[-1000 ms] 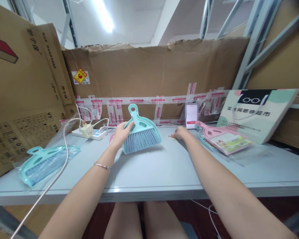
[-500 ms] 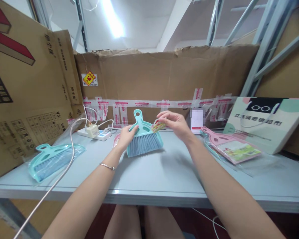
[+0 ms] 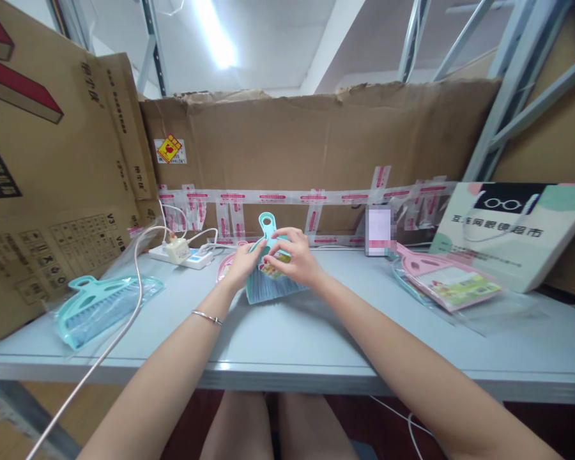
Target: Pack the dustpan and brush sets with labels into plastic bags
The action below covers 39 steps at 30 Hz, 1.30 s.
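Observation:
A teal hand brush [image 3: 267, 289] with blue-grey bristles, seemingly nested with a dustpan, stands tilted over the middle of the table, its looped handle up. My left hand [image 3: 243, 262] is closed round its left side, thumb on the front. My right hand [image 3: 298, 257] pinches a small colourful printed card [image 3: 271, 268] against the brush front, just above and over the bristles. My right hand hides the brush's right side. Something pink [image 3: 223, 266] lies partly hidden behind my left hand.
A bagged teal brush set [image 3: 103, 313] lies left, crossed by a white cable [image 3: 133, 317]. A power strip [image 3: 196, 259] sits behind. A pink dustpan [image 3: 424, 263] with a card lies right, near a phone [image 3: 379, 233] and a printed box [image 3: 503, 255]. Cardboard [image 3: 287, 147] walls the back.
My right hand has moved left with the card, from the brush's right edge to its front middle. My left hand keeps its hold on the brush.

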Each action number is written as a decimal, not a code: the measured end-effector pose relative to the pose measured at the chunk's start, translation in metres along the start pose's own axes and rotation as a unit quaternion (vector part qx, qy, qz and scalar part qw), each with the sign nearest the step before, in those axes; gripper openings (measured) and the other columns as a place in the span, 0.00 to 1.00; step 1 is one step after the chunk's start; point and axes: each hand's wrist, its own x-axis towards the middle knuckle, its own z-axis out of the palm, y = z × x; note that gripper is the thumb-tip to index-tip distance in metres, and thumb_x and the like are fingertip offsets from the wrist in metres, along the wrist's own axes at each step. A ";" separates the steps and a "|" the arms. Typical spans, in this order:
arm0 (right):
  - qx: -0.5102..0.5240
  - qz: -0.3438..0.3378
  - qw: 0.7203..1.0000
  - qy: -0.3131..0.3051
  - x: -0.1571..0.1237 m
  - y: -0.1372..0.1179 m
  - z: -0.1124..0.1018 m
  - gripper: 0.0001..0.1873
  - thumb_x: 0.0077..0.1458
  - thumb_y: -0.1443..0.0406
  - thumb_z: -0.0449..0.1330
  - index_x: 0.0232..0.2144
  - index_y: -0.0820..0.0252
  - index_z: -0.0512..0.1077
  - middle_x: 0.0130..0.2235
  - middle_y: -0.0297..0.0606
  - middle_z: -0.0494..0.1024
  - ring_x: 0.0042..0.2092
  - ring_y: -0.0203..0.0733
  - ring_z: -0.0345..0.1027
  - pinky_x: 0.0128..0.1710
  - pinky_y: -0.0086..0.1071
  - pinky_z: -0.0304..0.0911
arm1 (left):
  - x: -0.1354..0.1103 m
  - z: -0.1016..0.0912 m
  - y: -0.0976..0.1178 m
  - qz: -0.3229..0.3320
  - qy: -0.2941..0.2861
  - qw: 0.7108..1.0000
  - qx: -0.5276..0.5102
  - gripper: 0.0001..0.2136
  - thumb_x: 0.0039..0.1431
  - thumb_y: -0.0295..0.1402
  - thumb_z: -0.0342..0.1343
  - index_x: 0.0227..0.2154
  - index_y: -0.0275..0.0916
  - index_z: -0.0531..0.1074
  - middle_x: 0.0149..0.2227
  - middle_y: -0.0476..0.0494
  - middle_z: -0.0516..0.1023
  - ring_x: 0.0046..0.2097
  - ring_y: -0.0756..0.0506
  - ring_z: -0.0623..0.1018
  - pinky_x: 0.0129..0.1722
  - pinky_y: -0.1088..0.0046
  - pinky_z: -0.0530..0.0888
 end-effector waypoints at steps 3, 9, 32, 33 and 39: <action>0.132 0.030 0.990 -0.040 0.006 -0.012 -0.021 0.09 0.48 0.60 0.60 0.21 0.57 0.67 0.34 0.36 0.75 0.41 0.42 0.67 0.45 0.40 0.61 | 0.001 -0.002 0.001 -0.012 -0.007 1.000 -0.020 0.25 0.47 0.53 0.56 0.31 0.32 0.75 0.29 0.43 0.76 0.32 0.45 0.74 0.32 0.71 0.68; 0.190 0.130 0.968 -0.105 0.006 -0.008 -0.029 0.14 0.45 0.54 0.63 0.23 0.59 0.69 0.26 0.32 0.73 0.30 0.36 0.66 0.32 0.31 0.60 | 0.001 -0.002 0.001 -0.028 -0.004 0.999 -0.019 0.25 0.46 0.54 0.56 0.32 0.32 0.75 0.31 0.42 0.78 0.33 0.45 0.75 0.34 0.70 0.69; -0.122 0.057 0.970 0.200 0.007 0.024 -0.020 0.24 0.51 0.51 0.57 0.46 0.57 0.65 0.50 0.44 0.66 0.54 0.48 0.55 0.54 0.44 0.48 | -0.001 -0.012 0.013 -0.056 -0.126 0.985 -0.101 0.23 0.37 0.35 0.68 0.39 0.36 0.71 0.36 0.44 0.76 0.38 0.46 0.75 0.40 0.69 0.69; -0.078 0.097 0.957 0.262 0.009 0.027 -0.025 0.27 0.48 0.51 0.59 0.48 0.57 0.62 0.52 0.45 0.64 0.56 0.48 0.54 0.56 0.44 0.48 | -0.001 -0.012 0.014 -0.064 -0.108 0.987 -0.102 0.23 0.36 0.35 0.68 0.38 0.35 0.71 0.37 0.43 0.76 0.38 0.45 0.75 0.40 0.68 0.70; 0.415 0.456 0.759 0.209 0.004 0.029 -0.006 0.29 0.40 0.48 0.64 0.40 0.58 0.66 0.42 0.42 0.73 0.42 0.44 0.68 0.40 0.38 0.67 | 0.001 -0.013 0.016 -0.055 -0.010 0.985 -0.164 0.24 0.33 0.35 0.68 0.37 0.35 0.71 0.37 0.42 0.77 0.38 0.44 0.75 0.41 0.65 0.71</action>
